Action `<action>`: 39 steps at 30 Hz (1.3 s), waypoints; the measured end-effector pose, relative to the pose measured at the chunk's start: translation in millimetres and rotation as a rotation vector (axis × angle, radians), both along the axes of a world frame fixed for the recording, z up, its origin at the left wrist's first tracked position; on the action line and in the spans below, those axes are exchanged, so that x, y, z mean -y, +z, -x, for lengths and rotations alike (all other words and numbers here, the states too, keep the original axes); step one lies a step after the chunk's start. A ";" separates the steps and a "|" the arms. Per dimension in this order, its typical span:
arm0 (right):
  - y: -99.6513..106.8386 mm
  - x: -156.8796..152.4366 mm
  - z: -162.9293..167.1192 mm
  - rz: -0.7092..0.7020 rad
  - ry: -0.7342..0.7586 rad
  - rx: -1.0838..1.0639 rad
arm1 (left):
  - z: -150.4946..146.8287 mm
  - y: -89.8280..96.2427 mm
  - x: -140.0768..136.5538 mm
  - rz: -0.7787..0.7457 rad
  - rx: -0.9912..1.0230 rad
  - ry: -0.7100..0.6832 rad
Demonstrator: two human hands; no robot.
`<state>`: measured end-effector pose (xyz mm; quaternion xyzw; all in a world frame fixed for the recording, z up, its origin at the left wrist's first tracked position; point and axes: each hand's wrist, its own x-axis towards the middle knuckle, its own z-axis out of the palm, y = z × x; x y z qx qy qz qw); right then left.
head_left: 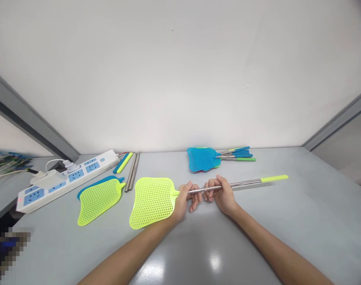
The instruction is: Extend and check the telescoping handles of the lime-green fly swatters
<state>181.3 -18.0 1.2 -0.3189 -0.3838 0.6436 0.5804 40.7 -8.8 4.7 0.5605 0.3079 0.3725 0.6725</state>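
The left hand (185, 199) is pinching the neck of a yellow-green perforated plastic fly swatter (153, 202) with a metal shaft; the right hand (223, 194) is pinching the shaft nearby. The swatter's head is extending toward nine o'clock, overlapping the left forearm, its handle toward three; this paired hold is presumably steadying it. At twelve, a blue-topped swatter stack (202, 159) is lying on the grey desk (302, 209), probably grouped for compactness. Toward nine, a loose yellow-green mesh head (100, 201) is partly covering a blue mesh head (100, 180); toward ten, silvery metal rods (132, 172), slim plastic handles (125, 162) and a white power strip (84, 171) are crowding that side.
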 end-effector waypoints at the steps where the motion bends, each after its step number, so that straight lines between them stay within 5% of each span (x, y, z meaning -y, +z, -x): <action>1: -0.2 0.2 0.3 -0.001 0.012 -0.006 | 0.2 -0.3 -0.3 0.010 -0.002 0.001; 39: -0.9 2.2 7.7 0.096 0.107 0.058 | -3.3 1.4 1.6 0.035 -0.027 -0.015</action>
